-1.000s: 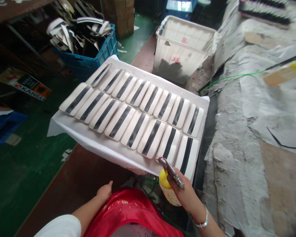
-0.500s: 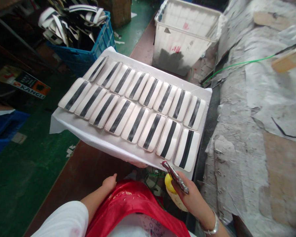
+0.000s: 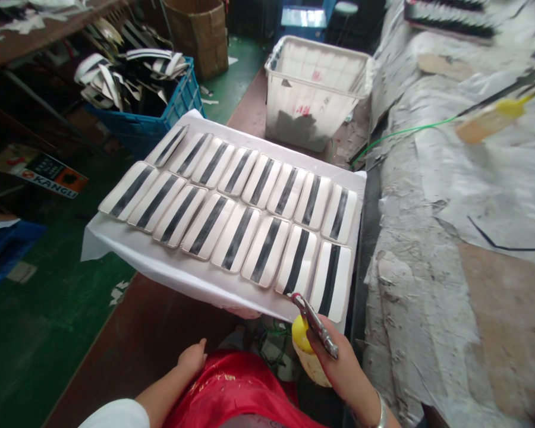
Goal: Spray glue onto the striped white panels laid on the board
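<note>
My right hand (image 3: 336, 359) is closed around a metal spray gun (image 3: 314, 324), whose nozzle points forward at the near edge of the panels. Below the gun hangs a pale cup with a yellow lid (image 3: 301, 334). Two rows of white panels (image 3: 263, 252) with rounded corners, each with a black lengthwise stripe, lie side by side on a white-covered board (image 3: 178, 267). My left hand (image 3: 192, 358) is low, beside the red apron (image 3: 241, 386), away from the panels. One digit sticks out; its other fingers are mostly hidden, and no held thing shows.
A blue crate (image 3: 160, 122) full of striped strips stands beyond the board's left side. Behind the board is a white plastic bin (image 3: 312, 98). A paper-covered bench (image 3: 410, 238) runs along the right, bearing a yellow-capped bottle (image 3: 490, 122) and a green hose (image 3: 410, 131).
The view has tilted up slightly, so the surroundings sit lower in the picture. My right hand still holds the spray gun, its nozzle now overlapping the near panels' edge in view. The panels look unmoved.
</note>
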### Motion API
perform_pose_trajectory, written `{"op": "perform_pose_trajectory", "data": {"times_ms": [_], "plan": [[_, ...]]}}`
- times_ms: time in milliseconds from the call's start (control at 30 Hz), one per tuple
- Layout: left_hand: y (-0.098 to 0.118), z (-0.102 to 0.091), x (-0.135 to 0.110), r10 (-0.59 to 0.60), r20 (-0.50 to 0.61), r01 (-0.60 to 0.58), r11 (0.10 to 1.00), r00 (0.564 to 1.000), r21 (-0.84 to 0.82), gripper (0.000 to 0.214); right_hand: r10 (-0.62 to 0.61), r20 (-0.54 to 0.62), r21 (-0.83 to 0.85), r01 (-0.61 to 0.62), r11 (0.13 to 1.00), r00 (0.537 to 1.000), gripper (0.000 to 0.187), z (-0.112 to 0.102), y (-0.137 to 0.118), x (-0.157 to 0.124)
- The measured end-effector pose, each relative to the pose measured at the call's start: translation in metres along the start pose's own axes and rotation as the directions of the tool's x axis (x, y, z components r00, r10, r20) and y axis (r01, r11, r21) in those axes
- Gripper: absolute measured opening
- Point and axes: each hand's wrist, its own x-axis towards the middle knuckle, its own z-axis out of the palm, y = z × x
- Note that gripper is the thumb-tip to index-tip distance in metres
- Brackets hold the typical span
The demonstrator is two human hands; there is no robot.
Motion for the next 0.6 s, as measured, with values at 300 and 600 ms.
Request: {"op": "perform_pose_trajectory", "data": {"times_ms": [300,600], "plan": [[0.014,0.001,0.000,-0.001,-0.020,0.000,1.000,1.000,-0.024,0.050,-0.005,-0.224,0.094,0.027,0.995,0.975,0.035,-0.017,0.003,0.031],[0.022,-0.009,-0.008,-0.004,0.007,0.004,1.000,1.000,-0.002,0.044,-0.064,-0.110,0.101,0.075,0.992,0.992,0.030,-0.016,-0.008,0.036]]}}
